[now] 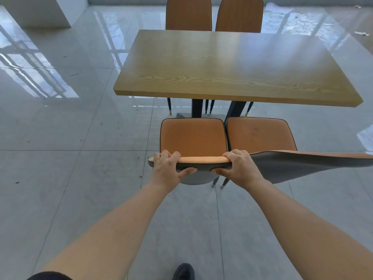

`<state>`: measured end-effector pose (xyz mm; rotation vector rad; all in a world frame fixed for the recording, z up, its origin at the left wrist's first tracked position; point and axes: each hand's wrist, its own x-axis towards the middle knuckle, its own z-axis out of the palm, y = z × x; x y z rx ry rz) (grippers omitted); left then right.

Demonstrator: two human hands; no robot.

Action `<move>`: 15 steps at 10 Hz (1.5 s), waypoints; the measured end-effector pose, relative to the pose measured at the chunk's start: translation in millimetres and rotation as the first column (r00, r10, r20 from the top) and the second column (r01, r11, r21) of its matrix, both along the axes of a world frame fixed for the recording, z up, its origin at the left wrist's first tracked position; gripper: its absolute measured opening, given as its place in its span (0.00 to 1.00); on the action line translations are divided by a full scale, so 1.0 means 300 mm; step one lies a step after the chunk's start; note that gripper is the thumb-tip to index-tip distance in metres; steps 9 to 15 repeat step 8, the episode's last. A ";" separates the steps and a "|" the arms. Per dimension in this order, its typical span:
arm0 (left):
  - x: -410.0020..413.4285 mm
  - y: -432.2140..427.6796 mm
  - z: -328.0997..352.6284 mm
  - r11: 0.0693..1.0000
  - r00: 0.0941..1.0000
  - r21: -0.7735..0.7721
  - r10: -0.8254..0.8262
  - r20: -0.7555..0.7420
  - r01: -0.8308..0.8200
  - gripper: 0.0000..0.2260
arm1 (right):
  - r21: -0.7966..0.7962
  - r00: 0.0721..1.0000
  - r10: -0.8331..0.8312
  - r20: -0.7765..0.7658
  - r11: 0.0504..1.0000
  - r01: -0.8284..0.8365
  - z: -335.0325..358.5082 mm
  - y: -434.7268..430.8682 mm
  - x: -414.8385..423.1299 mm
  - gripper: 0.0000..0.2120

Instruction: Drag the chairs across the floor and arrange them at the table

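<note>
- Left hand (168, 168): clamped over the left end of the top rail of the near-left chair (193, 138); four fingers (167, 155) curl over the orange front face, pressed close together, while the thumb lies flat along the grey rear face, pointing right.
- Right hand (240, 166): clamped over the right end of the same rail; fingers curl forward over the top edge, close together, and the thumb presses the grey rear face, pointing left.
- Rail between the hands: a padded orange strip with dark piping, its long axis running left to right, parallel to the near edge of the wooden table (232, 63).
- Near-left chair: stands on the grey tiled floor (60, 168), seat facing the table, its front edge near the table's near edge; whether it passes beneath cannot be told.
- Near-right chair (260, 134): just beside the first, seats almost touching, facing the same way; its grey backrest sweeps off towards the right edge of view.
- Two far chairs (188, 14): side by side at the table's far edge, backrests upright.
- Dark shoe (183, 272): at the bottom edge of view, between the forearms.
</note>
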<state>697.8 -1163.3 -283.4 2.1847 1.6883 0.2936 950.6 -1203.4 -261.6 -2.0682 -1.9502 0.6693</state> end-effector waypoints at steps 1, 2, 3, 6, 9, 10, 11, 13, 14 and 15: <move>0.005 0.036 -0.002 1.000 1.000 -0.002 0.003 -0.010 -0.003 0.37 | 0.006 1.000 0.001 0.000 1.000 -0.001 -0.007 0.037 0.007 0.24; -0.003 0.051 -0.002 1.000 1.000 0.004 -0.006 -0.020 0.006 0.36 | 0.006 1.000 0.006 0.006 1.000 -0.006 -0.016 0.051 -0.002 0.24; -0.008 0.054 -0.008 1.000 0.999 0.006 -0.019 -0.049 0.019 0.31 | -0.002 1.000 0.009 0.013 1.000 -0.009 -0.019 0.051 -0.004 0.25; -0.005 0.048 -0.001 0.999 0.993 -0.042 -0.021 -0.117 0.016 0.34 | -0.066 1.000 0.004 0.018 0.998 -0.003 0.002 0.051 -0.009 0.25; 0.008 0.050 0.130 0.926 0.972 -0.372 -0.034 -0.234 -0.057 0.42 | -0.235 0.980 -0.089 0.176 0.963 0.129 0.095 0.030 -0.080 0.32; 0.008 0.050 0.130 0.926 0.972 -0.372 -0.034 -0.234 -0.057 0.42 | -0.235 0.980 -0.089 0.176 0.963 0.129 0.095 0.030 -0.080 0.32; 0.008 0.050 0.130 0.926 0.972 -0.372 -0.034 -0.234 -0.057 0.42 | -0.235 0.980 -0.089 0.176 0.963 0.129 0.095 0.030 -0.080 0.32; 0.008 0.050 0.130 0.926 0.972 -0.372 -0.034 -0.234 -0.057 0.42 | -0.235 0.980 -0.089 0.176 0.963 0.129 0.095 0.030 -0.080 0.32; 0.008 0.050 0.130 0.926 0.972 -0.372 -0.034 -0.234 -0.057 0.42 | -0.235 0.980 -0.089 0.176 0.963 0.129 0.095 0.030 -0.080 0.32; 0.008 0.050 0.130 0.926 0.972 -0.372 -0.034 -0.234 -0.057 0.42 | -0.235 0.980 -0.089 0.176 0.963 0.129 0.095 0.030 -0.080 0.32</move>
